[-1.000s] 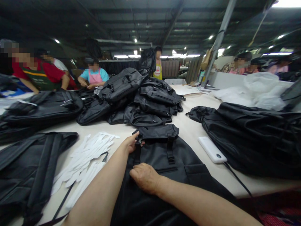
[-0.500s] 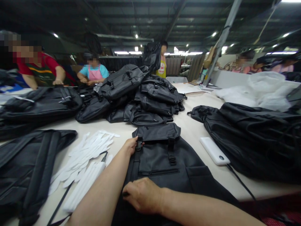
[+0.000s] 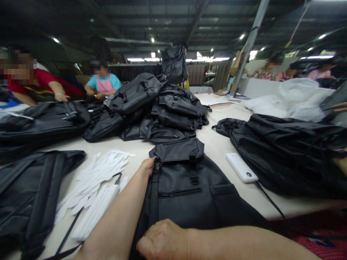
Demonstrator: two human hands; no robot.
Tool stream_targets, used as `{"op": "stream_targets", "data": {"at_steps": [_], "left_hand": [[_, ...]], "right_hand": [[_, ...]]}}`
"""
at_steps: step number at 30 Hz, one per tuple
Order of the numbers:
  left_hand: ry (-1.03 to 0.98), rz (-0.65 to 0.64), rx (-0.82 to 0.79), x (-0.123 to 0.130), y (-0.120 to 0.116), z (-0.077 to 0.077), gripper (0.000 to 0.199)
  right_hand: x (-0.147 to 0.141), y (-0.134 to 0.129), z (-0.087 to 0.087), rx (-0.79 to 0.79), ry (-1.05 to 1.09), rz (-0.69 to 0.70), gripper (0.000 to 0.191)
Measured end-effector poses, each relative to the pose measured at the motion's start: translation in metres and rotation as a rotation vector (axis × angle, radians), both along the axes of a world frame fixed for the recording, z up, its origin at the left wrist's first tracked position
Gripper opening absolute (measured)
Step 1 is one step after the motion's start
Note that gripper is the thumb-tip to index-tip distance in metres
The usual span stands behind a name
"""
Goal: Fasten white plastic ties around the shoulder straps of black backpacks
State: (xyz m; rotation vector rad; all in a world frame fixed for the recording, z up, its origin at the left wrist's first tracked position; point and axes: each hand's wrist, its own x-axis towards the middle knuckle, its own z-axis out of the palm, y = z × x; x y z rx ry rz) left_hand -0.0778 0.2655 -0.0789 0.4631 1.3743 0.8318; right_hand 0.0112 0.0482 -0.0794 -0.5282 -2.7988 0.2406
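Note:
A black backpack (image 3: 184, 206) lies in front of me, its top flap (image 3: 176, 150) towards the far side. My left hand (image 3: 148, 167) is closed around the side-release buckle (image 3: 156, 165) at the flap's left corner; some of its fingers are hidden behind it. From that buckle a black webbing strap (image 3: 154, 198) runs straight down to my right hand (image 3: 162, 239), which is a fist over the bag's lower left, closed on the strap. A second buckle (image 3: 193, 177) hangs on the bag's front, above the right end of a zipped pocket (image 3: 179, 192).
White strips (image 3: 94, 180) lie left of my forearm, beside another black backpack (image 3: 24, 191). Black bags (image 3: 168, 108) are piled at the back. A white power bank (image 3: 241, 167) with a cable lies right, near more bags (image 3: 284, 155). Co-workers stand beyond; another person's arm shows at the right edge.
My right hand has moved down and towards me, and the strap now shows taut between my hands. My left hand stays at the buckle. Another person's arm has appeared at the right edge.

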Motion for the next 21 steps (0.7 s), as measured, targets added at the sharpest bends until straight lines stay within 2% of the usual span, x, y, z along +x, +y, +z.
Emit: {"op": "stream_targets", "data": {"at_steps": [3,5,8,10,11,13,15,17,19,21], "left_hand": [[-0.005,-0.022,0.021,-0.002,-0.002,0.001,0.026],[-0.008,-0.037,0.052,-0.005,-0.006,0.003,0.024],[-0.017,-0.072,0.131,-0.008,-0.016,0.006,0.030],[-0.006,-0.092,0.194,-0.008,-0.023,0.007,0.025],[0.010,-0.094,0.226,-0.007,-0.026,0.007,0.020],[0.065,-0.085,0.284,-0.005,-0.030,0.007,0.011],[0.144,-0.065,0.327,-0.003,-0.031,0.008,0.009],[0.250,-0.016,0.370,-0.002,-0.032,0.012,0.016],[0.367,0.079,0.423,0.000,-0.034,0.020,0.035],[0.533,0.175,0.541,0.007,-0.039,0.030,0.054]], "right_hand": [[0.003,-0.002,0.011,-0.010,-0.048,-0.006,0.006],[0.005,-0.004,0.024,-0.055,-0.079,-0.004,0.009],[0.018,-0.007,0.052,-0.221,-0.068,0.084,0.022],[0.037,-0.005,0.070,-0.322,-0.003,0.107,0.031],[0.050,-0.002,0.077,-0.340,0.031,0.047,0.032],[0.083,0.008,0.082,-0.307,0.057,-0.241,0.028],[0.119,0.021,0.078,-0.225,0.005,-0.600,0.024],[0.150,0.033,0.066,-0.172,-0.045,-0.830,0.024],[0.169,0.043,0.053,-0.141,-0.055,-0.915,0.025],[0.176,0.047,0.043,-0.118,-0.041,-0.922,0.024]]}}
